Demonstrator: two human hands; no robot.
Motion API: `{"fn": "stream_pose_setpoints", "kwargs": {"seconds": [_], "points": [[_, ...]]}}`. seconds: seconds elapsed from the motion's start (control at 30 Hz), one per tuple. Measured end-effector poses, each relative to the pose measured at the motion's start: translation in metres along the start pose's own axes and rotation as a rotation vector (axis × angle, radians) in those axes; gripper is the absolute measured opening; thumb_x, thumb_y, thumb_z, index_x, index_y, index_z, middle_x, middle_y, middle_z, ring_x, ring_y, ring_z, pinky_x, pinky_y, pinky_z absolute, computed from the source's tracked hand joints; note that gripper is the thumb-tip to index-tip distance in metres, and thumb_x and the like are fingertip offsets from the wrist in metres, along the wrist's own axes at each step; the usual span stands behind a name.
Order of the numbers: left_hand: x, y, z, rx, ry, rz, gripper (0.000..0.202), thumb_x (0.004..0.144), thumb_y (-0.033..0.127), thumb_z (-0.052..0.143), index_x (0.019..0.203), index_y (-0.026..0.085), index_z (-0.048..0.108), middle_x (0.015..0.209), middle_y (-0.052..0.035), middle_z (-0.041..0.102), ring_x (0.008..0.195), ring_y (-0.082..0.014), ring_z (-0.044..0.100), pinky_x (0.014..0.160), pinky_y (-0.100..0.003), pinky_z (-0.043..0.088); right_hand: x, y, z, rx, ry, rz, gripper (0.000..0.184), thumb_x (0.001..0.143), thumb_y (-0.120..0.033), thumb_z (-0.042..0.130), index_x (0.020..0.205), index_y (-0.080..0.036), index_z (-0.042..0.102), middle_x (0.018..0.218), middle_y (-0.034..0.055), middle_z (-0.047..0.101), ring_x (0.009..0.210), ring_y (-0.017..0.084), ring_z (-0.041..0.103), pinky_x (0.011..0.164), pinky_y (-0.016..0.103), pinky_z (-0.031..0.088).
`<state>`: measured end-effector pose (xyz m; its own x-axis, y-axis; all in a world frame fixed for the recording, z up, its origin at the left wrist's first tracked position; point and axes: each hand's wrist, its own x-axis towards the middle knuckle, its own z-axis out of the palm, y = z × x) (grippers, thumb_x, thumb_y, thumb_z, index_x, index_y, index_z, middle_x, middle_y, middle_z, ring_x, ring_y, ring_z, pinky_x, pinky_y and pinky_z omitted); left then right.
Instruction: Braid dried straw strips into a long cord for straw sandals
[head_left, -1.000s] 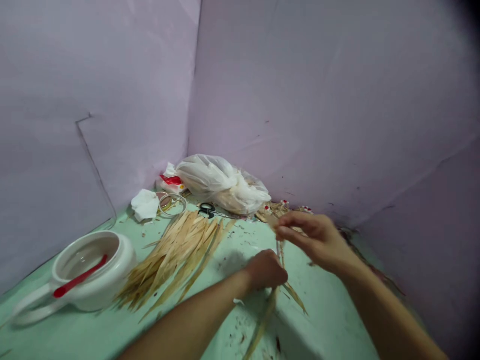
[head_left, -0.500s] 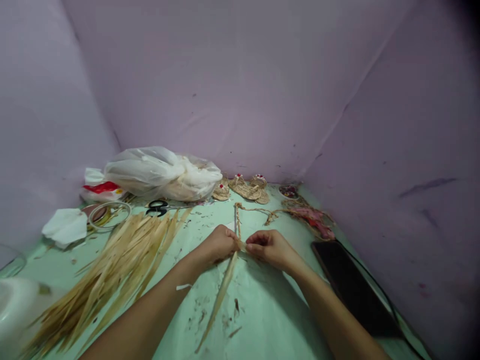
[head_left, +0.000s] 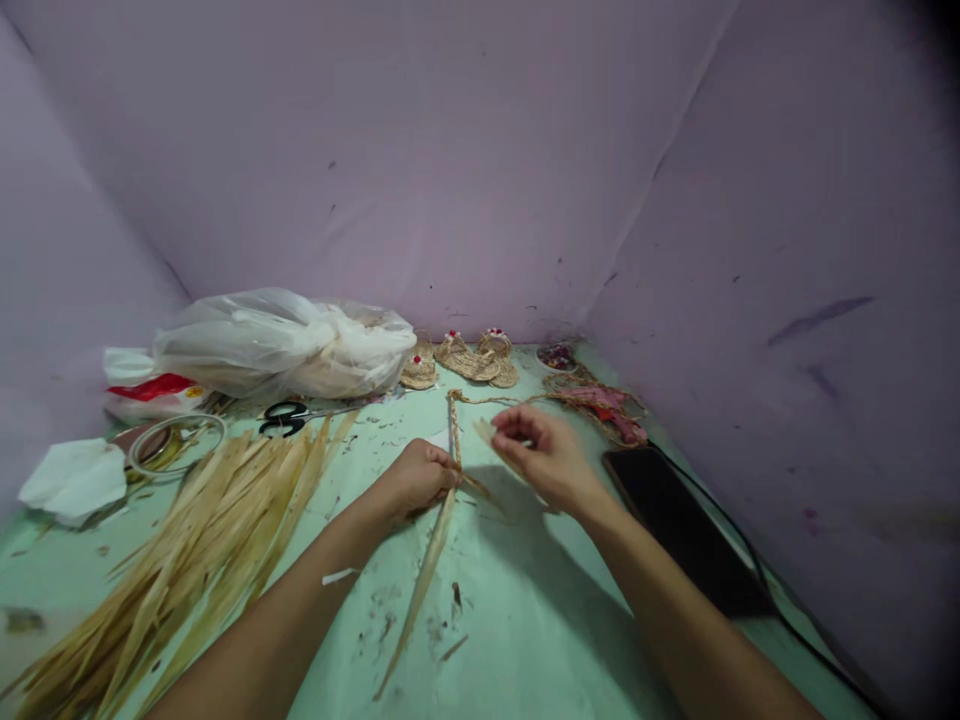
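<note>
Braid (head_left: 454, 428) stretches beyond left fingers (head_left: 444, 462) pinching it, right fingers (head_left: 514, 417) seemingly pinching a strip (head_left: 484, 431).

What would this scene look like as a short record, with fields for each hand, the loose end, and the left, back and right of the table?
Left hand: pinching a braided strand near its lower end
Right hand: fingertips holding a pale strip
Loose end: trailing from the left hand toward the wearer
Left: bundle of dry strips, black-handled scissors just beyond
Back: knotted white plastic bag, small woven pieces with red beads
Right: dark flat object, black cable beside it
</note>
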<state>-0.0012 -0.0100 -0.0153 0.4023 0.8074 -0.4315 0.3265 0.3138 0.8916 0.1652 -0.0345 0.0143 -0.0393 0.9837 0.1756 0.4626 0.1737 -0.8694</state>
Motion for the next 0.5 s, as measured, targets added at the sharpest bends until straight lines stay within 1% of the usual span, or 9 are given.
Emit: {"fn": "stream_pose_setpoints", "kwargs": {"seconds": [0.07, 0.1, 0.13, 0.2, 0.27, 0.3, 0.37, 0.43, 0.5], "points": [[0.0, 0.0, 0.0, 0.006, -0.004, 0.006, 0.012, 0.058, 0.019, 0.052, 0.049, 0.015, 0.045, 0.031, 0.0076, 0.031, 0.027, -0.0033, 0.02, 0.035, -0.021, 0.008, -0.002, -0.016, -0.012, 0.122, 0.125, -0.158, 0.023, 0.072, -0.022, 0.054, 0.094, -0.016, 0.056, 0.084, 0.0051, 0.061, 0.076, 0.014, 0.056, 0.069, 0.026, 0.044], [0.0, 0.0, 0.0, 0.01, -0.002, 0.006, 0.012, 0.058, 0.02, 0.053, 0.049, 0.015, 0.045, 0.031, 0.0075, 0.031, 0.027, -0.0032, 0.02, 0.035, -0.021, 0.008, -0.004, -0.024, -0.018, 0.134, 0.145, -0.224, 0.022, 0.073, -0.024, 0.054, 0.093, -0.017, 0.058, 0.087, 0.0057, 0.062, 0.08, 0.015, 0.057, 0.073, 0.028, 0.044], [0.0, 0.0, 0.0, 0.014, 0.003, 0.004, 0.012, 0.058, 0.02, 0.053, 0.049, 0.015, 0.045, 0.031, 0.0075, 0.031, 0.027, -0.0031, 0.02, 0.035, -0.021, 0.009, -0.007, -0.03, -0.026, 0.117, 0.088, -0.26, 0.017, 0.073, -0.024, 0.055, 0.088, -0.017, 0.06, 0.086, 0.0054, 0.062, 0.081, 0.015, 0.057, 0.076, 0.029, 0.043], [0.001, -0.001, 0.0, 0.025, 0.017, 0.002, 0.012, 0.057, 0.02, 0.053, 0.05, 0.015, 0.046, 0.032, 0.0073, 0.033, 0.027, -0.0029, 0.021, 0.035, -0.02, 0.01, -0.012, -0.037, -0.041, 0.027, -0.286, -0.2, 0.011, 0.071, -0.023, 0.056, 0.077, -0.018, 0.065, 0.079, 0.0029, 0.065, 0.078, 0.015, 0.058, 0.076, 0.029, 0.043], [0.002, -0.002, 0.0, 0.03, 0.026, -0.003, 0.009, 0.056, 0.019, 0.053, 0.051, 0.015, 0.047, 0.033, 0.0067, 0.035, 0.027, -0.003, 0.023, 0.035, -0.02, 0.011, -0.015, -0.033, -0.055, -0.06, -0.702, -0.058, 0.017, 0.064, -0.022, 0.061, 0.08, -0.02, 0.068, 0.077, 0.0004, 0.066, 0.075, 0.015, 0.059, 0.072, 0.026, 0.045], [0.002, -0.002, 0.0, 0.029, 0.025, -0.007, 0.008, 0.056, 0.019, 0.053, 0.052, 0.014, 0.048, 0.033, 0.0065, 0.036, 0.027, -0.0032, 0.023, 0.035, -0.02, 0.011, -0.015, -0.029, -0.062, -0.11, -0.798, 0.014, 0.021, 0.061, -0.021, 0.063, 0.08, -0.021, 0.069, 0.076, -0.0003, 0.067, 0.073, 0.015, 0.059, 0.069, 0.025, 0.045], [0.003, -0.002, 0.0, 0.023, 0.019, -0.021, 0.009, 0.056, 0.02, 0.053, 0.052, 0.015, 0.047, 0.033, 0.0066, 0.036, 0.027, -0.0034, 0.023, 0.034, -0.02, 0.01, -0.013, -0.017, -0.072, -0.212, -0.776, 0.118, 0.018, 0.059, -0.019, 0.062, 0.075, -0.02, 0.07, 0.07, -0.0003, 0.067, 0.066, 0.014, 0.059, 0.062, 0.023, 0.044], [0.002, -0.002, 0.0, 0.022, 0.018, -0.034, 0.012, 0.056, 0.021, 0.053, 0.05, 0.016, 0.045, 0.032, 0.0071, 0.033, 0.026, -0.0034, 0.021, 0.034, -0.02, 0.009, -0.009, -0.006, -0.076, -0.31, -0.628, 0.215, 0.011, 0.061, -0.021, 0.059, 0.066, -0.017, 0.069, 0.061, 0.0014, 0.065, 0.058, 0.014, 0.057, 0.052, 0.021, 0.042], [0.001, 0.0, 0.001, 0.024, 0.017, -0.037, 0.014, 0.057, 0.021, 0.054, 0.049, 0.016, 0.043, 0.031, 0.0072, 0.032, 0.026, -0.0033, 0.021, 0.034, -0.021, 0.009, -0.006, 0.0, -0.072, -0.361, -0.492, 0.331, 0.013, 0.065, -0.025, 0.057, 0.062, -0.015, 0.066, 0.056, 0.0034, 0.063, 0.051, 0.013, 0.056, 0.045, 0.021, 0.038]]}}
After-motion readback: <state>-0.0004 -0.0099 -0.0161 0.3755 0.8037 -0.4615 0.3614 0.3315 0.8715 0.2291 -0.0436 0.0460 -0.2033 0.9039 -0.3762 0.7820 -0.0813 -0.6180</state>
